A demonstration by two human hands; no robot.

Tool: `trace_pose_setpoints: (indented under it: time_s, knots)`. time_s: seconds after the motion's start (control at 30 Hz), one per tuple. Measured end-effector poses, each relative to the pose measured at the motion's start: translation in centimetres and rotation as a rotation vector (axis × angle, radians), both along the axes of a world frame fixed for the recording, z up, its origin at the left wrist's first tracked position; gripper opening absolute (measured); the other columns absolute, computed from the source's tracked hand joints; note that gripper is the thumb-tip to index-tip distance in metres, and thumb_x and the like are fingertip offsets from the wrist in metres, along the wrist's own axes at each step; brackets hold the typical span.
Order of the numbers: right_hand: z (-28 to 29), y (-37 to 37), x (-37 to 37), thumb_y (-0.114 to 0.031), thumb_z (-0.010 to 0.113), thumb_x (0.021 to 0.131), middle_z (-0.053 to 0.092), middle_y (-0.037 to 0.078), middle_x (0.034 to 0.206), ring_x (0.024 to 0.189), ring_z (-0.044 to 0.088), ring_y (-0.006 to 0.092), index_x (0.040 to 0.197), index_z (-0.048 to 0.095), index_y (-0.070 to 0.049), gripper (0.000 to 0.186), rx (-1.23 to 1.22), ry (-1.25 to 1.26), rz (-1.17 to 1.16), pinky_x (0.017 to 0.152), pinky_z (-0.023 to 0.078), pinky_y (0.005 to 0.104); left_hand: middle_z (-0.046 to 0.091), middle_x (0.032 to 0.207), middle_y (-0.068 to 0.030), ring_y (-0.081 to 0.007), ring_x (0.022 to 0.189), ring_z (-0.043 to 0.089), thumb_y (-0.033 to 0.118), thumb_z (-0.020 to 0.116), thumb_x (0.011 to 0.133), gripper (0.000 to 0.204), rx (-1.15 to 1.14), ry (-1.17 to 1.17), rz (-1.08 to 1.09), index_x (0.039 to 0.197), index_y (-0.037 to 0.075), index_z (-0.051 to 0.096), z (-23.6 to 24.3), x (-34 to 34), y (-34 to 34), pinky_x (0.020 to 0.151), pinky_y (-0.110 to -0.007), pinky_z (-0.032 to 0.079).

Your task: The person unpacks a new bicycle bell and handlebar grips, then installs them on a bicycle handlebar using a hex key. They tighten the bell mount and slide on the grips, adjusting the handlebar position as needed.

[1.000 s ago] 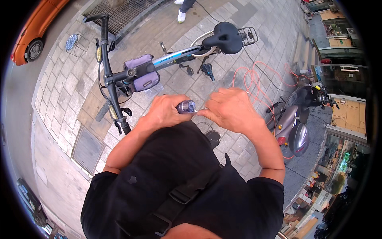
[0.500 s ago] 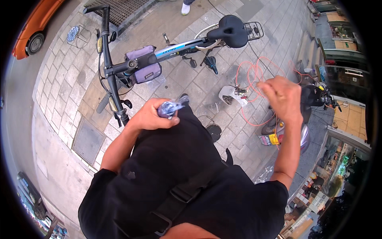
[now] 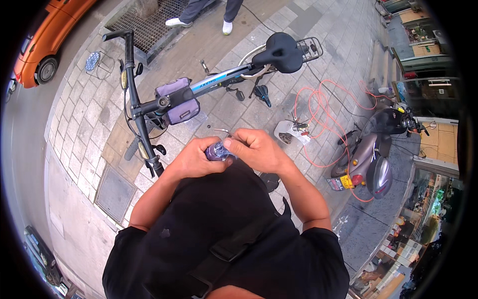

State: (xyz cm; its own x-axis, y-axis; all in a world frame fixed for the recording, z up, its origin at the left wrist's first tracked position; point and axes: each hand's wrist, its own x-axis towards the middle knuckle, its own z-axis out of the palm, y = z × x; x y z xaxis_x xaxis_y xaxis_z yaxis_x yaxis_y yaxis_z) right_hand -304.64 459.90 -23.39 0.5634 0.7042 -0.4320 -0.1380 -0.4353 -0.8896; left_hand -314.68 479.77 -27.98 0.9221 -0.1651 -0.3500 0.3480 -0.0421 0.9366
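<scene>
In the head view, my left hand (image 3: 194, 162) is closed round a small purple cylindrical item (image 3: 214, 152) with crinkled clear plastic (image 3: 224, 149) on it, held in front of my body. Touching it from the right, my right hand (image 3: 255, 152) has its thumb pressed onto that plastic, with the other fingers curled. A thin bent metal piece (image 3: 222, 130) shows just beyond the right hand's fingers. Past my hands lies the bicycle, with handlebar (image 3: 141, 137), black saddle (image 3: 280, 54) and purple frame bags (image 3: 182, 113).
A white container of tools (image 3: 291, 131) lies by coiled red hose (image 3: 318, 99) on the paving, beside a parked scooter (image 3: 367, 167). Another person's legs and white shoes (image 3: 228, 27) are beyond the bicycle. An orange car (image 3: 45, 45) stands on the road to the left.
My right hand swung away to the right and has come back to the item in my left hand. More of the other person's legs now shows.
</scene>
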Motion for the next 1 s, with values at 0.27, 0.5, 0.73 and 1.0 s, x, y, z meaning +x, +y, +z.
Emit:
trace_pose_setpoints:
  time_s: [0.27, 0.5, 0.73, 1.0]
  knots:
    - [0.6, -0.3, -1.9, -0.026, 0.075, 0.101, 0.066, 0.000, 0.081, 0.075, 0.057, 0.0058, 0.103, 0.071, 0.000, 0.026, 0.151, -0.034, -0.104, 0.067, 0.050, 0.0277, 0.067, 0.081, 0.0038, -0.0043, 0.074, 0.058, 0.014, 0.085, 0.080, 0.021, -0.120, 0.095, -0.028, 0.092, 0.005, 0.070, 0.5, -0.9, 1.2, 0.066, -0.025, 0.049]
    - [1.1, -0.4, -3.0, -0.020, 0.079, 0.095, 0.075, 0.013, 0.093, 0.079, 0.075, 0.0215, 0.110, 0.072, -0.002, 0.025, 0.148, -0.458, -0.026, 0.067, 0.056, 0.0340, 0.067, 0.082, 0.0042, -0.0032, 0.076, 0.058, 0.013, 0.084, 0.081, 0.022, -0.077, 0.098, -0.023, 0.095, 0.004, 0.070, 1.8, -0.6, 1.0, 0.067, -0.025, 0.049]
    - [1.2, -0.2, -4.4, -0.019, 0.073, 0.098, 0.074, 0.015, 0.089, 0.077, 0.073, 0.0260, 0.102, 0.069, -0.001, 0.019, 0.091, -0.251, -0.168, 0.068, 0.054, 0.0362, 0.074, 0.085, -0.0096, -0.0254, 0.079, 0.075, 0.020, 0.082, 0.082, 0.025, 0.428, -0.113, 0.115, 0.101, 0.009, 0.070, 1.1, -1.5, -1.6, 0.068, -0.038, 0.055]
    - [4.9, 3.1, -2.0, -0.024, 0.069, 0.100, 0.076, 0.016, 0.090, 0.083, 0.075, 0.0270, 0.112, 0.072, 0.000, 0.028, 0.047, -0.261, -0.057, 0.077, 0.057, 0.0350, 0.075, 0.091, -0.0107, -0.0241, 0.081, 0.072, 0.036, 0.085, 0.083, 0.041, 0.283, -0.129, -0.090, 0.107, 0.006, 0.071, -3.0, -1.9, -1.3, 0.072, -0.039, 0.055]
